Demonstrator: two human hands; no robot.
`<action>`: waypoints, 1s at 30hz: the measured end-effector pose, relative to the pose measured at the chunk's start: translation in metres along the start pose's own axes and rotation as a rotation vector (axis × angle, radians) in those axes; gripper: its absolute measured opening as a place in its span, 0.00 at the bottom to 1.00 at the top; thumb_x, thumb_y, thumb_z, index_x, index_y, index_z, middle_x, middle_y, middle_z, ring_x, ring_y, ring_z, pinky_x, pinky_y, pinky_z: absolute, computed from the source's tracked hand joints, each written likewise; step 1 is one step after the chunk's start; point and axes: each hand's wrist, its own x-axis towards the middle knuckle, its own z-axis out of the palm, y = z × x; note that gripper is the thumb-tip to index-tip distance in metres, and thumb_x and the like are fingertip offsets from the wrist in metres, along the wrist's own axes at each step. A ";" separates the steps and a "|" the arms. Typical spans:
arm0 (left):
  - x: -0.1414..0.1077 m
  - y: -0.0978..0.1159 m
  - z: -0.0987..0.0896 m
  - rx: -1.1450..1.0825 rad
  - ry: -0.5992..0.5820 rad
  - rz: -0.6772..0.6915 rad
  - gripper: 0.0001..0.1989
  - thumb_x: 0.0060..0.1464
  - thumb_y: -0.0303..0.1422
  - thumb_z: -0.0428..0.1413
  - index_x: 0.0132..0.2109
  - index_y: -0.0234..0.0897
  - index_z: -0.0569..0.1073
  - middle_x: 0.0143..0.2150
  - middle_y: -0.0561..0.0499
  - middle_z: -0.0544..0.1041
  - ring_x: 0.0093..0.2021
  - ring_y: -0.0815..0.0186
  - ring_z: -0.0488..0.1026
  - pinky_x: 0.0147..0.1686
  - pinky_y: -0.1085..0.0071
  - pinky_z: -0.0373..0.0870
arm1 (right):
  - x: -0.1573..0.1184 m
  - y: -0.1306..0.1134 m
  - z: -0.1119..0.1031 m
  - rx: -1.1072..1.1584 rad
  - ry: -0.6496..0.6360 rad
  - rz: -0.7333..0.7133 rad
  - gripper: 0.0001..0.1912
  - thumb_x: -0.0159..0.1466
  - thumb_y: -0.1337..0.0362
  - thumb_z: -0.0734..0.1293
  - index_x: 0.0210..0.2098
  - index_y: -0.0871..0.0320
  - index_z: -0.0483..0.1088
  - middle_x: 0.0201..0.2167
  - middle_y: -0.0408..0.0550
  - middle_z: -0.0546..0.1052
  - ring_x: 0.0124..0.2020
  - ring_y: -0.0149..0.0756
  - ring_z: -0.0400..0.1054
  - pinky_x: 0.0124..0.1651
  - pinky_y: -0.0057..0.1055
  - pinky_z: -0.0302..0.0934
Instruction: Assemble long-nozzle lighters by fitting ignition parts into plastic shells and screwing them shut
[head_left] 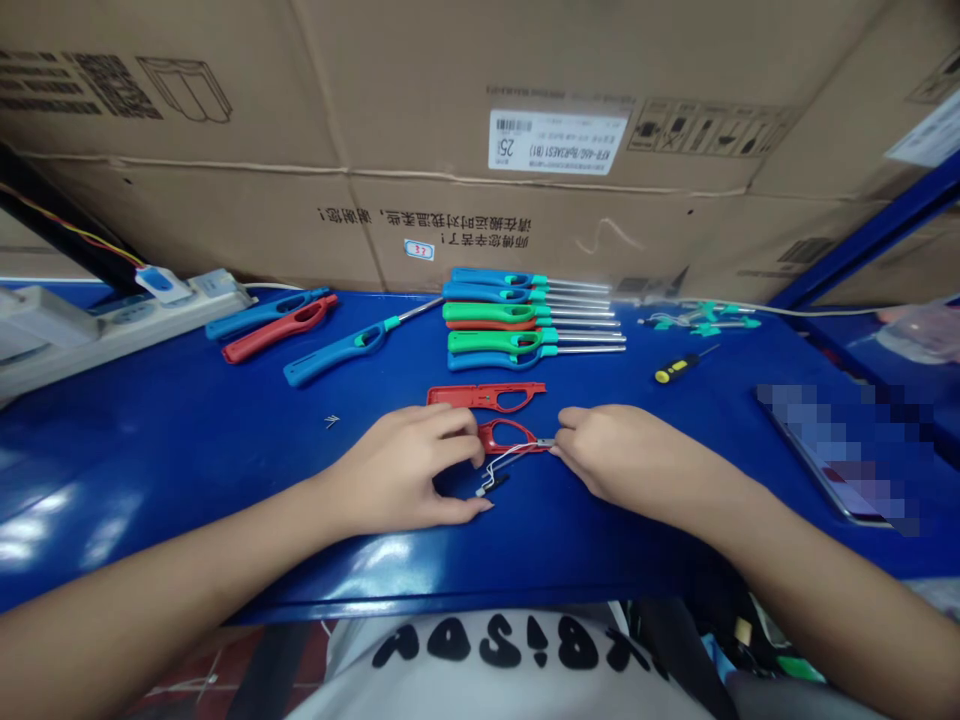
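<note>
On a blue bench (172,450), left hand (397,470) and right hand (622,450) curled, pinching red lighter shell (506,436)

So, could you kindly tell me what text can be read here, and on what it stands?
"25" on the label of the carton, upside down; its small print is unreadable.
"师傅您辛苦了!" upside down on the carton.
Shirt lettering: too warped to read.
Phone: blurred out.

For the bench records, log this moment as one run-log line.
left hand: at red lighter half-shell | right hand: at its metal tip | beside: white wire, second red half-shell
</note>
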 end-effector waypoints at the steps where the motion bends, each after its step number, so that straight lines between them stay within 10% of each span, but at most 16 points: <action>1: 0.000 0.001 0.000 0.004 -0.004 0.007 0.12 0.56 0.43 0.63 0.40 0.40 0.76 0.42 0.52 0.76 0.41 0.63 0.74 0.39 0.67 0.67 | 0.000 0.002 0.001 0.034 0.042 -0.013 0.12 0.68 0.71 0.61 0.33 0.61 0.75 0.34 0.53 0.76 0.29 0.37 0.69 0.29 0.34 0.48; 15: -0.002 0.006 0.003 -0.003 0.033 0.006 0.03 0.61 0.31 0.57 0.38 0.38 0.75 0.38 0.52 0.77 0.38 0.63 0.73 0.41 0.65 0.66 | 0.016 0.015 0.011 0.475 0.212 -0.141 0.11 0.69 0.68 0.65 0.29 0.60 0.69 0.34 0.47 0.75 0.34 0.34 0.67 0.38 0.30 0.58; 30: -0.002 0.005 0.001 -0.106 0.087 -0.097 0.07 0.66 0.35 0.54 0.43 0.38 0.75 0.39 0.51 0.80 0.39 0.64 0.77 0.37 0.69 0.71 | 0.014 0.006 0.022 0.185 0.370 -0.189 0.06 0.70 0.64 0.62 0.45 0.58 0.69 0.47 0.50 0.73 0.29 0.31 0.65 0.29 0.29 0.50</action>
